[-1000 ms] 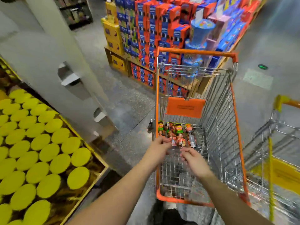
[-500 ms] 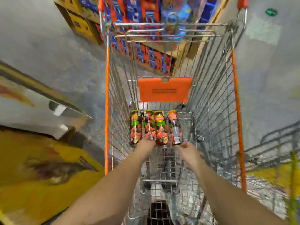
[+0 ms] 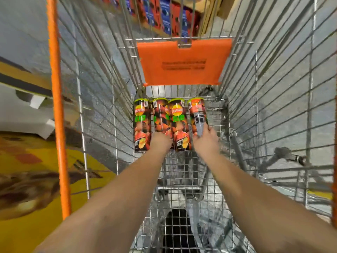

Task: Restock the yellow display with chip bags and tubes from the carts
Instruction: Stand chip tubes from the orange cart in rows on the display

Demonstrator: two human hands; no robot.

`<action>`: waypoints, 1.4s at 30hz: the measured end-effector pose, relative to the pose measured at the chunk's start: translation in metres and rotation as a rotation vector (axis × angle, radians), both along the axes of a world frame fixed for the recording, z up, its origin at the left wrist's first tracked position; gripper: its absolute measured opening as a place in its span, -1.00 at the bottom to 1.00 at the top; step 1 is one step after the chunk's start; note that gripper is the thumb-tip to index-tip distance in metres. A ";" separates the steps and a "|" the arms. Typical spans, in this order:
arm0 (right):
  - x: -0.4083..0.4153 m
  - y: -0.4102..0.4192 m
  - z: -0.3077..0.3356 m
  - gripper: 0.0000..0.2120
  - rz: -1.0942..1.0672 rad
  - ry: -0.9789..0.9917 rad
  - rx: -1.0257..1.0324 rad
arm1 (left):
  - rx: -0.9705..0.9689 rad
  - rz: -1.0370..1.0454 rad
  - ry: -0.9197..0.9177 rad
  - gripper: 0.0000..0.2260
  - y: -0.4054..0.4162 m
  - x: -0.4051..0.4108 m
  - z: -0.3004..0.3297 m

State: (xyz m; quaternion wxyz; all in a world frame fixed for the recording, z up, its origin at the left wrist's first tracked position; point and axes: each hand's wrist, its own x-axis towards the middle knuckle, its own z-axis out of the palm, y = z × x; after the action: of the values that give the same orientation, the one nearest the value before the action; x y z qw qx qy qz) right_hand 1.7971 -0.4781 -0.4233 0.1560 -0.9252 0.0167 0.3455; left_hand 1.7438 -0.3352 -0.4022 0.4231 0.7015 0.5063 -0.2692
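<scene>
Four chip tubes point(image 3: 169, 123) lie side by side on the wire floor of the orange-railed cart point(image 3: 54, 106), at its far end just below the orange flap point(image 3: 184, 63). The left hand point(image 3: 161, 141) rests on the near ends of the two left-middle tubes, its fingers hidden, so its grip cannot be told. The right hand point(image 3: 207, 141) grips the rightmost tube, thumb across its side.
</scene>
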 end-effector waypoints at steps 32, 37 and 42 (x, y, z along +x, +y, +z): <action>-0.159 -0.007 0.289 -0.42 -0.441 0.292 1.128 | -0.582 0.312 -0.699 -0.50 0.016 -0.197 0.290; -0.251 0.037 0.364 -0.23 -0.257 0.255 1.245 | -0.591 0.262 -0.875 -0.76 0.052 -0.317 0.373; -0.332 0.094 0.408 -0.37 -0.047 0.309 1.307 | -0.528 0.344 -1.010 -0.62 0.096 -0.420 0.411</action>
State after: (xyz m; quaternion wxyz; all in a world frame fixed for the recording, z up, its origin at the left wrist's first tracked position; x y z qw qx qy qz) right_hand 1.4648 -0.3845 -0.0156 0.6874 -0.5799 -0.1537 0.4094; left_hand 1.3238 -0.2394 0.0089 0.8093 0.5217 0.2647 0.0532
